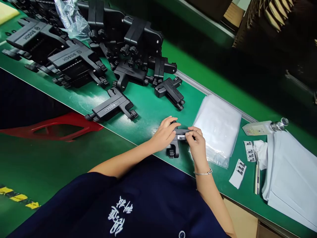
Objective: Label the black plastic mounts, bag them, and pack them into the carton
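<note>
A black plastic clamp bracket (176, 145) with a knob lies at the table's near edge, between my hands. My left hand (162, 135) is closed over its left end, steadying it. At its right end, my right hand (197, 141) pinches with thumb and forefinger by a small black-and-white label sticker (181, 137). The sticker lies along the bracket's side face. Whether the fingertips hold the sticker's edge or press it down, I cannot tell. Another black bracket marked BOSCH (111, 106) rests farther left, apart from my hands.
Several black brackets (71, 56) are piled at the back left with a crumpled clear bag (73, 19). Right of my hands lie clear plastic bags (218, 122), a bottle (259, 128), sticker sheets (238, 173), a pen-like stick (257, 178) and white sheets (292, 175). A red stool (61, 125) stands below.
</note>
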Tool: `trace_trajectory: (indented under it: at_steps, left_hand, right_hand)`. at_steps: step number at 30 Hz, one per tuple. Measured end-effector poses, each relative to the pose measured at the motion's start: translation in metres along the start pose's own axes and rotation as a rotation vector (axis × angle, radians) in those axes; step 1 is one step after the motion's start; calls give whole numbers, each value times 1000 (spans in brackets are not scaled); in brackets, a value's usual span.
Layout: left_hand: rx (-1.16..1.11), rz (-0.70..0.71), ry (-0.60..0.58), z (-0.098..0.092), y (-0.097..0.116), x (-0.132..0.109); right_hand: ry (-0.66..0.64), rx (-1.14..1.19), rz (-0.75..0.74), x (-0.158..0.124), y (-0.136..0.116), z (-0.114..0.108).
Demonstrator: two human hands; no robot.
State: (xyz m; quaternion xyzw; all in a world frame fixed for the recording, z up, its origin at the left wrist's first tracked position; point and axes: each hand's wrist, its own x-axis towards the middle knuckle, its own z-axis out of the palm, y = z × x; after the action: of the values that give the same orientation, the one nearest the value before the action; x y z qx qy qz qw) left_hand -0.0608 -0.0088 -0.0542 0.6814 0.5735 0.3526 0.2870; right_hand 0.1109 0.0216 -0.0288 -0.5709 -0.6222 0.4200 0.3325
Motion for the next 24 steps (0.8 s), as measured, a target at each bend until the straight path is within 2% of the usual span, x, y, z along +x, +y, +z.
trace_trajectory:
  at_steps: [24]
  left_hand:
    - [6, 8, 3, 1, -2, 1]
  right_hand:
    - [-20, -42, -15, 0, -1, 0]
